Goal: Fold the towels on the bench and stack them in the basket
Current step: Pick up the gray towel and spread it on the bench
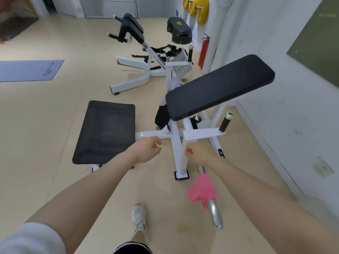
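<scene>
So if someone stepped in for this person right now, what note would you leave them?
Left hand: loosely curled, holding nothing, in the air in front of the bench frame.
Right hand: the same, empty.
Bench: its black pad is bare, no towel on it.
Pink towel: draped unfolded over the chrome bar low on the right.
Basket: black mesh, on the floor to the left; nothing clearly visible inside.
Done: nothing that shows.
Left: take the pink towel, fold it on the bench, put it in the basket. No other towels are in view.
</scene>
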A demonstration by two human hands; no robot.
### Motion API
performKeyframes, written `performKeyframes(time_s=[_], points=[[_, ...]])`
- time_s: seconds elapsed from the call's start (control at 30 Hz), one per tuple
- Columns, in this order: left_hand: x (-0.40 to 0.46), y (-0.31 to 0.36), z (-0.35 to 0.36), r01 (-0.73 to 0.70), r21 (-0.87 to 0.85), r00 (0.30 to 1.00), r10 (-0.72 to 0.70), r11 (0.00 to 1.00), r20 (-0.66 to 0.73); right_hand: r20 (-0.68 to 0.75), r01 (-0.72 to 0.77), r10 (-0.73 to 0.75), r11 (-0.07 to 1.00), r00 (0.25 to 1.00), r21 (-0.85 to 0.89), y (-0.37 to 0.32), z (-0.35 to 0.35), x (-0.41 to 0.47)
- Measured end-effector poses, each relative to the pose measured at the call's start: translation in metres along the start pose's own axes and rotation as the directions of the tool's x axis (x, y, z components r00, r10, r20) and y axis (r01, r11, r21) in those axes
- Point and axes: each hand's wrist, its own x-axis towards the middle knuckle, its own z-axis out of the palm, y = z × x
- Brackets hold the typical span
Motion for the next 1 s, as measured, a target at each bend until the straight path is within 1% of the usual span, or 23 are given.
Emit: performKeyframes(time_s=[0.1, 0.17, 0.27, 0.33, 0.5, 0.63, 0.77, 0.9, 1.0], points=[[0.069, -0.017, -0.050, -0.028, 0.046, 0.998, 0.025, 0.999, 0.064, 0.003, -0.075, 0.075, 0.997, 0.997, -0.001, -0.011, -0.026, 0.073], [0.112, -0.023, -0.084, -0.058, 0.074, 0.995, 0.051, 0.996, 0.088, -0.031, -0.121, 0.123, 0.992, 0.992, 0.046, -0.019, -0.048, 0.118], [0.172, -0.028, -0.123, -0.087, 0.127, 0.990, 0.071, 0.988, 0.124, -0.074, -0.144, 0.153, 0.983, 0.985, 0.118, -0.027, -0.073, 0.173], [0.212, -0.032, -0.139, -0.091, 0.132, 0.988, 0.073, 0.987, 0.138, -0.073, -0.155, 0.164, 0.982, 0.984, 0.111, -0.026, -0.086, 0.208], [0.328, -0.034, -0.177, -0.104, 0.125, 0.986, 0.086, 0.987, 0.143, -0.102, -0.196, 0.208, 0.974, 0.973, 0.112, 0.000, -0.126, 0.316], [0.433, -0.027, -0.210, -0.088, 0.109, 0.988, 0.073, 0.990, 0.139, -0.133, -0.188, 0.208, 0.971, 0.969, 0.145, 0.025, -0.171, 0.418], [0.523, -0.020, -0.244, -0.072, 0.058, 0.992, 0.065, 0.996, 0.104, -0.110, -0.196, 0.217, 0.965, 0.970, 0.175, 0.038, -0.209, 0.510], [0.604, -0.025, -0.265, -0.072, 0.064, 0.995, 0.067, 0.995, 0.080, -0.079, -0.192, 0.205, 0.971, 0.976, 0.144, 0.047, -0.222, 0.594], [0.673, -0.038, -0.268, -0.063, 0.047, 0.993, 0.058, 0.997, 0.103, -0.048, -0.210, 0.219, 0.966, 0.975, 0.149, 0.059, -0.212, 0.653]])
